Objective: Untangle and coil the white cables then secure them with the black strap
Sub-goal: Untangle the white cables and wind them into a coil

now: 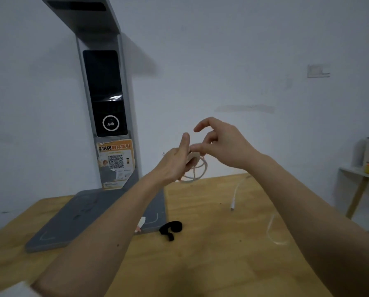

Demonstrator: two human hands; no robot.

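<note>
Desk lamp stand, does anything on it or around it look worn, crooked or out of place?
The orange sticker on the lamp stand is peeling and torn at its edges. A loose white cable end trails across the wooden table, apart from the coil held in the hands.

left hand [175, 163] raised, right hand [224, 144] pinching

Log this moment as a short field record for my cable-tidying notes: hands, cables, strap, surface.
left hand: raised above the table, holds the cable coil
right hand: pinches the cable at the coil, index finger lifted
cable coil: white loops, partly wound, in the air
loose cable end: lies on the table, plug toward the camera
strap: black, curled, untouched on the table
table: wood
scanner stand: grey, at left
</note>
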